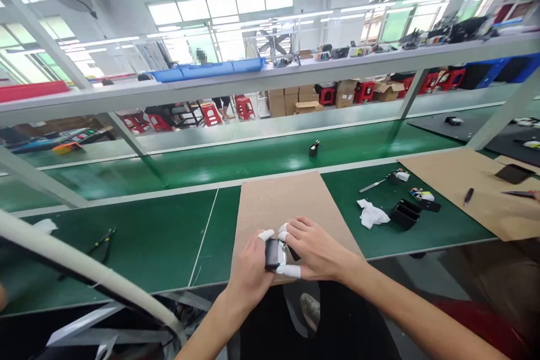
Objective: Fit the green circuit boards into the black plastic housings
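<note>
Over the near edge of a cardboard sheet [287, 197], my left hand [251, 264] is closed around a small black plastic case [271, 254]. White and green inner parts [282, 253], which look like a circuit board, show at the case's right end. My right hand [312, 247] grips that end, thumb on the near side and fingers on the far side. White finger cots cover several fingertips. Under the right palm is a dark piece [294, 254]; I cannot tell whether it is attached.
Right of the cardboard lie a white cloth [372, 214], an open black case [405, 214], loose circuit parts [422, 195] and a thin metal tool [373, 185]. Pliers [101, 242] lie at left. A black part [314, 149] stands on the green belt [253, 157]. A slanted white post [84, 259] crosses the left.
</note>
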{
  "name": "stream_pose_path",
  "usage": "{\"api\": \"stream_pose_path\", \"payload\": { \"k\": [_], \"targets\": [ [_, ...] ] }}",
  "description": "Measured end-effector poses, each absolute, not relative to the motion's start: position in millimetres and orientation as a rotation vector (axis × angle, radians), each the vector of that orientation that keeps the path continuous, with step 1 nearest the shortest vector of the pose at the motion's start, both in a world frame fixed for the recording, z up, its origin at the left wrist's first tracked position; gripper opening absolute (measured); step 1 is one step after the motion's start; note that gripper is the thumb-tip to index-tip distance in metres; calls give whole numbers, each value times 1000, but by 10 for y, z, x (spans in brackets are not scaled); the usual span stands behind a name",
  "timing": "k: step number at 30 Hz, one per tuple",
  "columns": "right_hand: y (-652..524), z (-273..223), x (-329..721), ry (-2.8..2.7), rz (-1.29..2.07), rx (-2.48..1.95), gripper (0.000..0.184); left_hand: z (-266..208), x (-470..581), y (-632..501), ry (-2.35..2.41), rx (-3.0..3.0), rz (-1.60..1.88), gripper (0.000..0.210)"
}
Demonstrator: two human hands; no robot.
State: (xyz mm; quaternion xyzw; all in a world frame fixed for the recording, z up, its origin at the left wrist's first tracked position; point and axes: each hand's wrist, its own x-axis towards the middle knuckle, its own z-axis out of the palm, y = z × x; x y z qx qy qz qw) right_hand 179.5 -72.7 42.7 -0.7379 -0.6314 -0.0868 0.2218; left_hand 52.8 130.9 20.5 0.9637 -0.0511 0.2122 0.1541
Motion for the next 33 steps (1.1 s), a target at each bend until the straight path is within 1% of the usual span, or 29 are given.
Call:
{"api": "stream_pose_path", "payload": {
  "k": [2, 4, 7, 11, 13, 15, 17, 19, 20, 21, 23, 26, 31, 33],
  "targets": [
    [-644, 265, 1905, -1704, -292, -2016, 31, 213, 688, 1303, -87, 2825, 457, 41],
    [-575, 93, 2019, -1662, -314, -1986, 28, 233, 826, 1303, -88, 2845, 429, 36],
    [-572, -108, 2180, -1606, -309, -1968, 28, 260, 929, 1368, -54, 2849, 391, 42],
    [-855, -176, 2426, -1402, -236, -1981, 29, 269, 902, 1607, 147, 2782, 420, 44],
    [-1025, -164, 2575, -1248, -175, -2016, 27, 241, 906, 1691, 251, 2706, 451, 36],
    [-1119, -166, 2713, -1126, -89, -2054, 29, 171, 966, 1685, 275, 2606, 474, 22],
    [-1120, -192, 2816, -1065, 23, -2100, 43, 62, 1070, 1602, 256, 2482, 501, 11],
    [-1070, -229, 2872, -1045, 141, -2167, 60, -63, 1174, 1501, 255, 2340, 543, 17],
    [-1044, -242, 2884, -1037, 192, -2211, 64, -123, 1214, 1464, 266, 2267, 566, 22],
    [-1025, -247, 2887, -1022, 229, -2262, 63, -177, 1242, 1441, 284, 2195, 592, 25],
    [-1011, -228, 2873, -970, 263, -2380, 54, -263, 1263, 1443, 329, 2068, 637, 31],
    [-1037, -140, 2817, -860, 238, -2559, 44, -330, 1248, 1514, 400, 1926, 691, 36],
    [-1047, 34, 2745, -876, 210, -2697, 50, -333, 1223, 1565, 464, 1799, 728, 44],
    [-1010, 117, 2785, -973, 190, -2694, 49, -315, 1213, 1549, 473, 1783, 724, 44]
  ]
}}
